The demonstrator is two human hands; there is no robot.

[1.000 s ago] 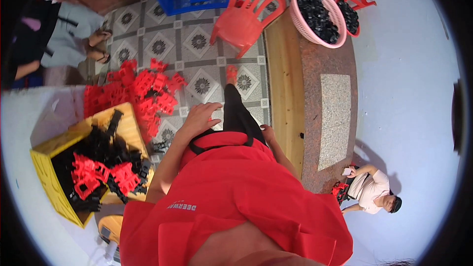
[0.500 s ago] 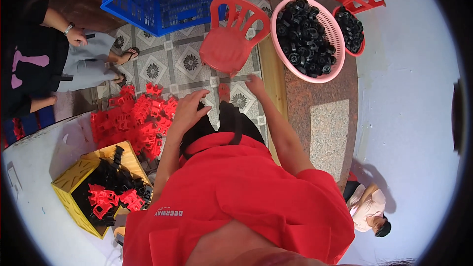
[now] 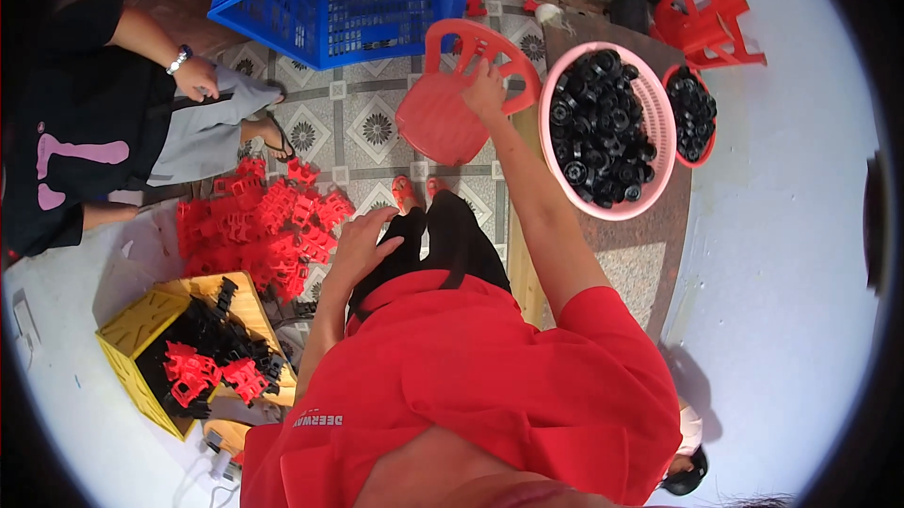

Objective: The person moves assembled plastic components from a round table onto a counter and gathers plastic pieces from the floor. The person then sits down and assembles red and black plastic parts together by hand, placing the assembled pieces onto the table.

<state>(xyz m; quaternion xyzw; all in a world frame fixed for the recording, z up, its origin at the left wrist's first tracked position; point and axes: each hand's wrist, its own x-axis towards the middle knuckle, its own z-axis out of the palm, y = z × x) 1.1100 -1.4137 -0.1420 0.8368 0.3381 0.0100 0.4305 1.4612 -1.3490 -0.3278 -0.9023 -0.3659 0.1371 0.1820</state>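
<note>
My right hand [image 3: 484, 92] is stretched forward to the slatted backrest of a red plastic chair [image 3: 441, 117], its fingers closed at one of the slats. The chair stands on the patterned tile floor in front of my feet. My left hand [image 3: 362, 242] hangs open in front of my left thigh, thumb apart from the fingers, holding nothing. Nearest to it on the left is a heap of red plastic parts [image 3: 273, 225] on the floor.
A pink basket [image 3: 667, 145] of black wheels stands on the stone-topped table [image 3: 617, 254] at right, beside a red basin [image 3: 699, 161]. A blue crate [image 3: 282, 32], a yellow box [image 3: 127, 338] and red stools [image 3: 702, 23] surround me. Another person [image 3: 94, 122] stands at left.
My right hand has reached forward onto the chair's backrest. The view has shifted, so the chair and basket sit lower and further right. My left hand stays open.
</note>
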